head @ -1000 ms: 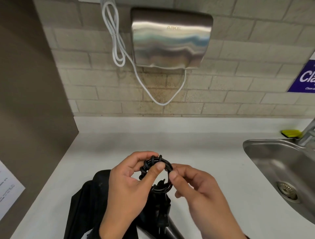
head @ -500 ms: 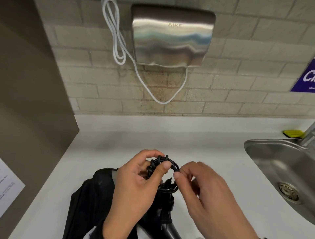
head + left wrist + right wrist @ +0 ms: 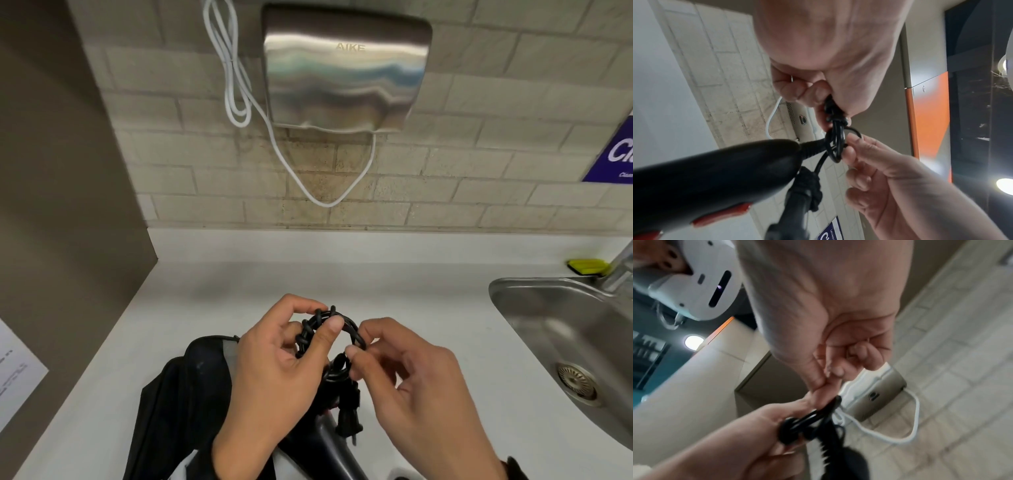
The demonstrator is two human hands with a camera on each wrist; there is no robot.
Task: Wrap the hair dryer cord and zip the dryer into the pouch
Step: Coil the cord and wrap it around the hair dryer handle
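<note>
At the near left of the white worktop (image 3: pixel 411 308) lies the black pouch (image 3: pixel 185 397), soft and slumped, its mouth not clearly visible. Just right of it, the left hand (image 3: pixel 274 377) holds the coiled black cord (image 3: pixel 346 329) above the worktop, thumb curled over the top of the coil and fingers behind it. The hair dryer (image 3: pixel 715 175) hangs below the coil, its handle near the plug (image 3: pixel 349 418), which dangles free. The right hand (image 3: pixel 421 387) pinches the coil's right side between thumb and forefinger. The cord looks springy and likely to unwind if released, so hold it across the bundled loops. The dryer looks rigid and smooth; its handle seems the best place to grip. A steel sink (image 3: pixel 561 342) sits far right.
</note>
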